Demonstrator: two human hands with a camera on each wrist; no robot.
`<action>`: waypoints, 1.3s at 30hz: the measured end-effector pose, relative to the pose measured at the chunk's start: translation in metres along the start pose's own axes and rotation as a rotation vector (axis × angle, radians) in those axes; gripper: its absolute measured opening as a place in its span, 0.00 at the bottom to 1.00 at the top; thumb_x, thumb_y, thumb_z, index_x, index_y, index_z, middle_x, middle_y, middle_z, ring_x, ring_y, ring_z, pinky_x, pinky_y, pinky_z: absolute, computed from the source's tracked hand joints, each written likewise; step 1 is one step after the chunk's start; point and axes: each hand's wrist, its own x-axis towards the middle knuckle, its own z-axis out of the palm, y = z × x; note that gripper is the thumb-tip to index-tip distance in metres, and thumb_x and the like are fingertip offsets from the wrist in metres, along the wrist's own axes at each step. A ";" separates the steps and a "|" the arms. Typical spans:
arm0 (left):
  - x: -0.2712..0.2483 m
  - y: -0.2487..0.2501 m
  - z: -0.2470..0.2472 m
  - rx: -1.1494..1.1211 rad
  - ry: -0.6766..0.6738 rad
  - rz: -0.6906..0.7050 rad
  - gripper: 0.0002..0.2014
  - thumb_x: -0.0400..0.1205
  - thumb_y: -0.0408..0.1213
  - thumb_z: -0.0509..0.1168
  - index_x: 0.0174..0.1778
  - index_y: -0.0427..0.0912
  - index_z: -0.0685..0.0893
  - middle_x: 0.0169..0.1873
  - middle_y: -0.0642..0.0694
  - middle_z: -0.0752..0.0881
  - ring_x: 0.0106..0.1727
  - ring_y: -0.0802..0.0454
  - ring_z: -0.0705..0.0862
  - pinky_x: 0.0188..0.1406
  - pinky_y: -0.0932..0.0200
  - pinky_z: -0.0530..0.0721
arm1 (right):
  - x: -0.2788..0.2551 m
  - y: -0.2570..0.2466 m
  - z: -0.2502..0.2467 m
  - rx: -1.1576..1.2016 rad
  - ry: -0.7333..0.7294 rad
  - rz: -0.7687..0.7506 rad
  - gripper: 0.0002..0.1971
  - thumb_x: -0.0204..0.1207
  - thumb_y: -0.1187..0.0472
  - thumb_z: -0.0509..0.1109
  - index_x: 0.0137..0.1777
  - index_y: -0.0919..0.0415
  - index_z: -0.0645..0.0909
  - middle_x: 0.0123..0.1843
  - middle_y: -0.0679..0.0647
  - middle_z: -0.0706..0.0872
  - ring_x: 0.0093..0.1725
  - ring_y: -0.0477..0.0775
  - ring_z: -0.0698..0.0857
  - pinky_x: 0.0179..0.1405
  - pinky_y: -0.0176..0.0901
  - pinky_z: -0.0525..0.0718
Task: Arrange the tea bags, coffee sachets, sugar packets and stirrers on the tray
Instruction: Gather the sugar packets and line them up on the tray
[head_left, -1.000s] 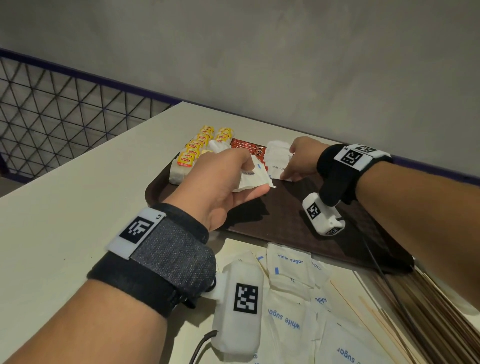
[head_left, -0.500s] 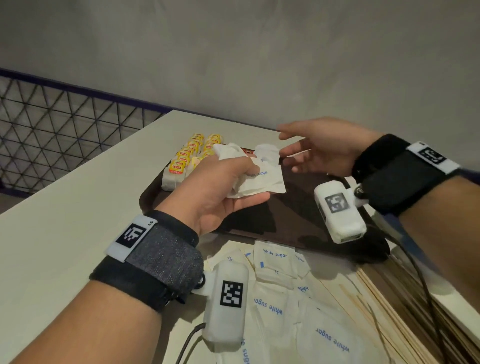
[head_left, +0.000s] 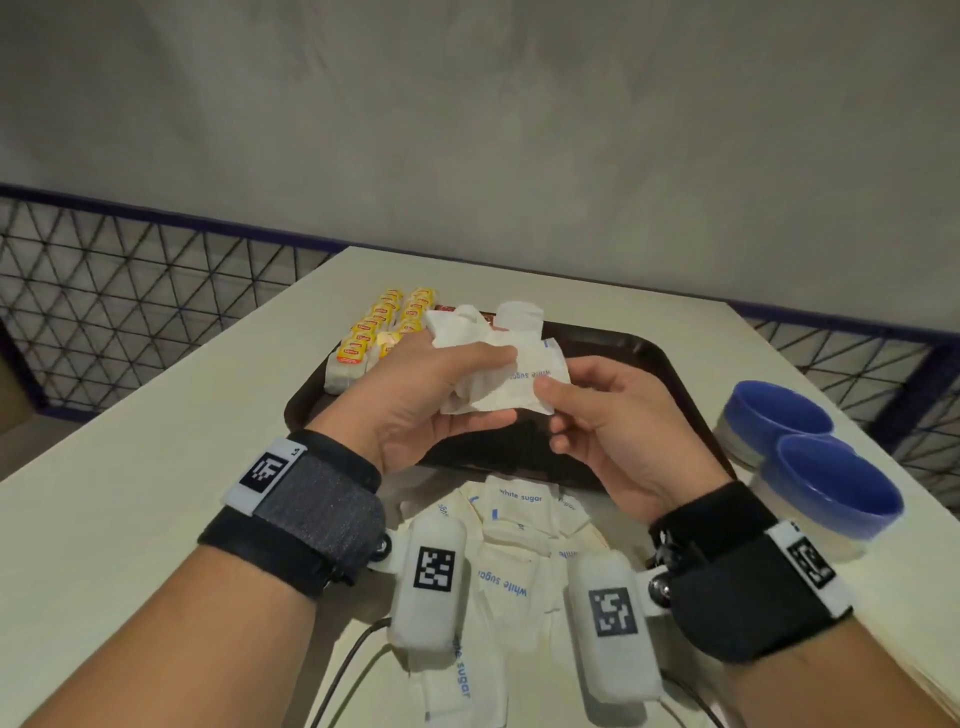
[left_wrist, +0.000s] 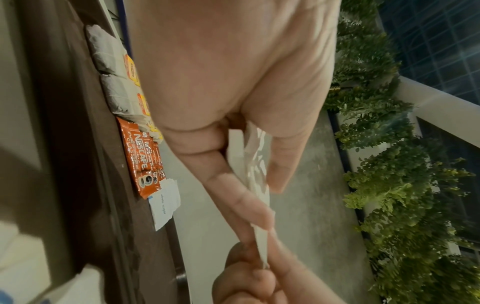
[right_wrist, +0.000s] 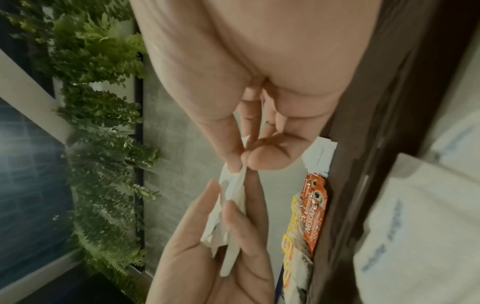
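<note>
Above the tray (head_left: 649, 353), left hand (head_left: 415, 400) clutches sugar packets (head_left: 498, 379); right hand (head_left: 608, 421) fingers pinch their corner.

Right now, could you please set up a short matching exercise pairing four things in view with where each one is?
Things:
1. tea bags
2. loose sugar packets
3. blue bowls
4. bunch of sugar packets

Places:
A. on the table, right of the tray
B. on the table, in front of the tray
C. in rows at the tray's far left
D. held in the left hand, pinched by the right hand

Pairs: 1-C, 2-B, 3-A, 4-D
</note>
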 end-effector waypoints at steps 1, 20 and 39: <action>0.001 0.000 0.000 -0.006 0.007 -0.009 0.17 0.82 0.30 0.74 0.67 0.41 0.82 0.47 0.44 0.95 0.48 0.49 0.95 0.39 0.51 0.94 | 0.001 0.001 -0.002 0.012 0.024 -0.002 0.08 0.78 0.68 0.76 0.56 0.65 0.89 0.46 0.62 0.91 0.32 0.47 0.81 0.31 0.39 0.83; 0.012 -0.008 -0.003 -0.031 0.086 0.098 0.23 0.82 0.24 0.71 0.74 0.38 0.81 0.62 0.39 0.92 0.58 0.42 0.94 0.46 0.51 0.95 | 0.002 0.009 0.000 0.512 -0.064 0.229 0.14 0.79 0.73 0.71 0.65 0.73 0.84 0.56 0.65 0.87 0.34 0.46 0.82 0.30 0.36 0.86; 0.009 -0.009 0.000 0.072 0.136 -0.027 0.24 0.82 0.32 0.75 0.74 0.44 0.81 0.56 0.42 0.94 0.48 0.49 0.95 0.29 0.60 0.88 | 0.002 0.007 -0.006 0.503 0.084 0.141 0.11 0.80 0.68 0.66 0.58 0.64 0.86 0.48 0.62 0.93 0.47 0.60 0.92 0.46 0.52 0.92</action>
